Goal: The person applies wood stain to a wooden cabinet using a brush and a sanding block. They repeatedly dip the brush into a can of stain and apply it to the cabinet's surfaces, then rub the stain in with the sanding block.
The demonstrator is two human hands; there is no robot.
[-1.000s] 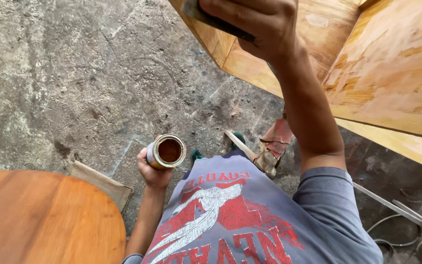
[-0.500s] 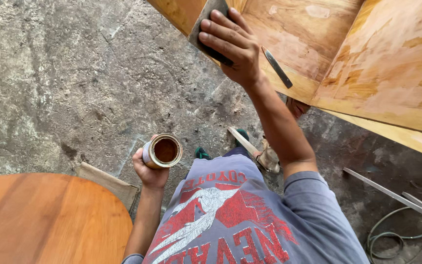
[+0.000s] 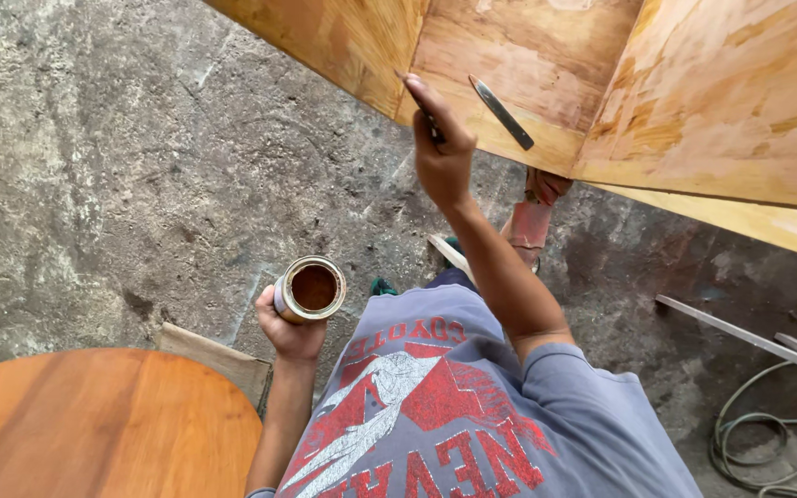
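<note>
While we stain, we keep the tin level and the tool flat on the plywood edge.

Starting at the left, by the round orange-brown table (image 3: 94, 424), our left hand (image 3: 290, 325) wraps its grip round the small open tin (image 3: 309, 289) of dark brown liquid, held at waist height above the concrete floor (image 3: 140, 166); we judge it best kept upright and close, so a reload is short. Further right, our right hand (image 3: 442, 152) pinches a thin dark tool (image 3: 424, 111), too hidden to name, against the lower edge of the plywood box (image 3: 528, 83); even strokes along the grain should help. A dark blade-like tool (image 3: 502, 112) lies inside the box. Compared with half a second ago, our right hand sits lower and further right, and the tin has barely moved.
</note>
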